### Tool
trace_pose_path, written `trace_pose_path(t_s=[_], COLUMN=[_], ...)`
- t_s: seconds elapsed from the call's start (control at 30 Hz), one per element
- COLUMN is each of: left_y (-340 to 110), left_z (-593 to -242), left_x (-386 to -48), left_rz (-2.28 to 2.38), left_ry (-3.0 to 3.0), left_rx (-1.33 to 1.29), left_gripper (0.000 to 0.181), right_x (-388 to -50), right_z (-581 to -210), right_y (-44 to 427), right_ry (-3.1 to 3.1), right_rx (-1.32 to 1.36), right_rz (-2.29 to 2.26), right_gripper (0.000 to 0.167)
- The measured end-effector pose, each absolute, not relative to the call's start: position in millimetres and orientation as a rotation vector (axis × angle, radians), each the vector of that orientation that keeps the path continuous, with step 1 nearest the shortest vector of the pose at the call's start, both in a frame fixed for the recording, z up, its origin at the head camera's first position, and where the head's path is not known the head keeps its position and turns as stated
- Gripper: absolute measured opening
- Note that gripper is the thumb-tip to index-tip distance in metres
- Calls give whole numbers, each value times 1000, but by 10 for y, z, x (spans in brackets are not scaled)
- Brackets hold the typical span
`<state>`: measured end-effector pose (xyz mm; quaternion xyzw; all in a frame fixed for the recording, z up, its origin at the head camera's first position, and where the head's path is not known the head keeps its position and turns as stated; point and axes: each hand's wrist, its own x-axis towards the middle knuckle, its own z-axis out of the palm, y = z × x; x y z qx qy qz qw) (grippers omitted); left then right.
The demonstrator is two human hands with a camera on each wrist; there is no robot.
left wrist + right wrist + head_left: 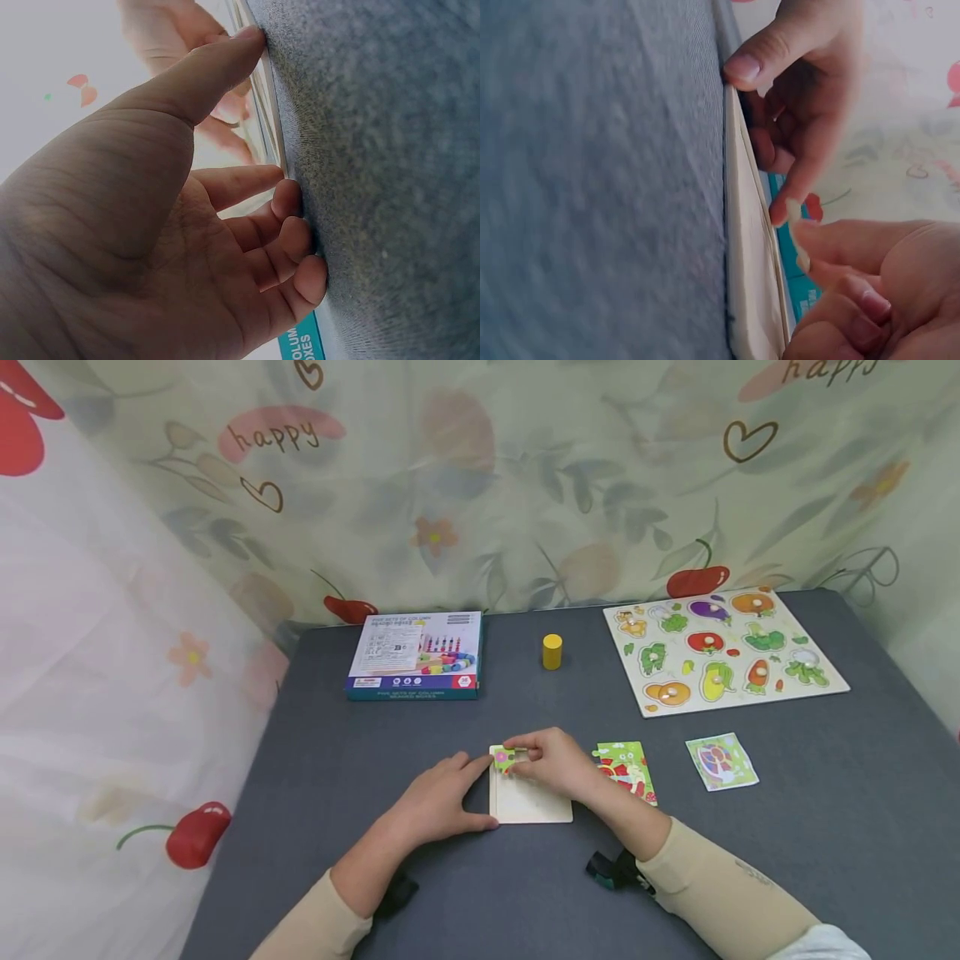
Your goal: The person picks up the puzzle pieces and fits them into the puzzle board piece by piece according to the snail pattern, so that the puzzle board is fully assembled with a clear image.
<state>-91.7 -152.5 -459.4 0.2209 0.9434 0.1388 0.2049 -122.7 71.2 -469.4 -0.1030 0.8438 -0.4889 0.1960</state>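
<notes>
A pale square wooden tray lies flat near the middle of the table. My right hand pinches a small green puzzle piece with a pink flower over the tray's upper left corner; the right wrist view shows the piece edge-on at the fingertips of my right hand. My left hand touches the tray's left side, thumb at the lower corner and index finger at the upper one, fingers relaxed. In the left wrist view my left hand rests its fingertips along the tray's edge.
Right of the tray lie joined puzzle pieces, partly behind my right forearm, and a small picture card. Farther back are a boxed set, a yellow cylinder and a vegetable puzzle board.
</notes>
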Motion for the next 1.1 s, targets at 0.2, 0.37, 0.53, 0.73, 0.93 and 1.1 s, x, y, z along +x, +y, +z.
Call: trace_pose_path(t_s=[0.2, 0.37, 0.53, 0.73, 0.93, 1.1], left_y=[-1524, -1526, -1531, -1533, -1531, -1534], left_z=[-4598, -4597, -4598, -4608, -4599, -4593], left_x=[-922, -926, -928, -935, -936, -933], left_rz=[389, 385, 378, 377, 376, 377], left_ry=[2626, 2628, 2632, 2635, 2630, 2622], left_rx=[623, 626, 632, 634, 622, 628], left_gripper=[94, 94, 95, 95, 94, 94], right_x=[-1222, -1219, -1211, -1206, -1184, -1146], right_z=[-4792, -4805, -4794, -4810, -4814, -4785], right_y=[689, 685, 685, 673, 660, 668], right_ry=[2423, 2474, 2502, 2547, 2605, 2633], right_rx=[-332, -357, -351, -325, -329, -460], right_rz=[-1332, -1298, -1272, -1230, -1183, -1103], right_gripper=[36, 36, 36, 30, 21, 27])
